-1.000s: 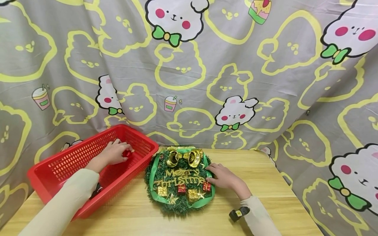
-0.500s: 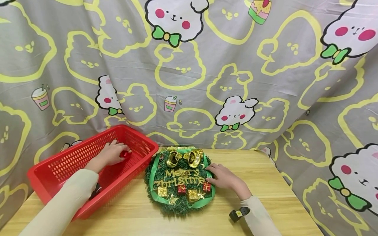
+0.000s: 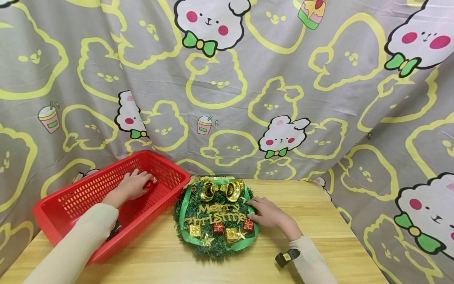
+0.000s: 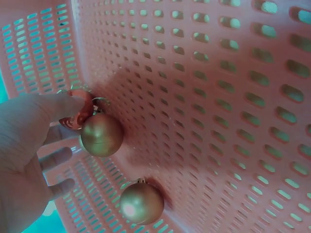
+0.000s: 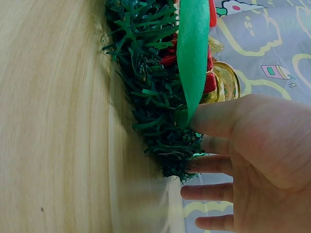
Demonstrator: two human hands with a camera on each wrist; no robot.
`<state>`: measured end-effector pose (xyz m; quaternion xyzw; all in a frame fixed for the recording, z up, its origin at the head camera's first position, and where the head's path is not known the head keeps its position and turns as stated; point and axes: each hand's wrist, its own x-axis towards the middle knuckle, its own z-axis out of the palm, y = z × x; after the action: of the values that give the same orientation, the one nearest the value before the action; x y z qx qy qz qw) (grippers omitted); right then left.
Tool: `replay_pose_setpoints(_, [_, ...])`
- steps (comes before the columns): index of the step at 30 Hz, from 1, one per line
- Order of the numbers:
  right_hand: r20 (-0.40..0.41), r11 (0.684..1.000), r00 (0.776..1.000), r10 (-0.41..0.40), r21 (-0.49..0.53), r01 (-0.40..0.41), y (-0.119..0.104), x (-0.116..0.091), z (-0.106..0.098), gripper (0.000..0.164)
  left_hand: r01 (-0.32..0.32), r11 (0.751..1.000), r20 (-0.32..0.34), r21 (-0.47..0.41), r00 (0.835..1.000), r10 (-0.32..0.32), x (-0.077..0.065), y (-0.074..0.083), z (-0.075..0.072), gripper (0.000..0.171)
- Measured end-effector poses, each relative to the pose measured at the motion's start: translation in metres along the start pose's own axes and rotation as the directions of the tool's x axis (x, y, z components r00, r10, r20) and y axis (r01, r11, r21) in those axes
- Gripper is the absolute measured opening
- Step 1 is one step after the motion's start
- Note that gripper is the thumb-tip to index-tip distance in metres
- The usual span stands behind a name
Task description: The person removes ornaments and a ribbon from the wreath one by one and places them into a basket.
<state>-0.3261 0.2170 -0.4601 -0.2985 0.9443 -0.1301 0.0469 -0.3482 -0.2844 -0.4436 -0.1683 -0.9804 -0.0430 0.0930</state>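
Note:
My left hand (image 3: 134, 184) reaches into the red plastic basket (image 3: 71, 197). In the left wrist view its thumb and forefinger pinch a shiny red Christmas ornament (image 4: 80, 111) with a curled shape, while the other fingers stay extended. Against that ornament lies a round bauble (image 4: 102, 135), and a second bauble (image 4: 142, 203) sits lower on the basket floor. My right hand (image 3: 267, 213) rests at the right edge of a green tinsel wreath (image 3: 213, 246), fingers straight, its thumb touching the green ribbon (image 5: 193, 58).
The wreath bears golden bells (image 3: 233, 190), gold "Merry Christmas" lettering (image 3: 217, 213), small gift boxes (image 3: 218, 227) and stars. It lies on a wooden table (image 3: 170, 252). A patterned curtain (image 3: 227, 118) hangs behind. A dark object (image 3: 115, 228) lies inside the basket, partly behind my left sleeve.
My left hand has shifted slightly left within the basket, and more of the red ornaments and a gold cap shows past its fingertips. My right hand and the wreath have stayed still.

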Motion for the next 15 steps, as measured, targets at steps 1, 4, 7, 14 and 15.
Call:
replay_pose_setpoints(1, [0.001,1.000,1.000,0.000,0.001,0.000,0.0001,0.0000,0.0001,0.049,-0.001,1.000,0.002,0.007,1.000,0.001,-0.0002,0.0002,0.0003,0.037])
replay_pose_setpoints(4, [0.001,1.000,1.000,0.001,0.002,-0.001,0.0004,0.0001,0.0002,0.049,-0.002,1.000,0.011,0.018,1.000,0.002,-0.0002,-0.0001,0.0019,0.042])
replay_pose_setpoints(7, [0.000,1.000,1.000,0.000,0.000,0.000,0.0008,0.0004,0.0006,0.049,0.002,1.000,0.015,0.020,1.000,-0.003,0.0000,-0.0009,0.0033,0.043])
replay_pose_setpoints(14, [0.001,1.000,1.000,0.001,-0.001,-0.001,0.0017,0.0008,0.0010,0.049,0.012,1.000,0.019,0.028,1.000,-0.012,-0.0022,-0.0019,0.0023,0.039])
replay_pose_setpoints(15, [0.001,1.000,1.000,0.001,-0.001,-0.001,0.0018,0.0008,0.0011,0.049,0.016,1.000,0.022,0.025,1.000,-0.016,-0.0028,-0.0021,0.0018,0.038])
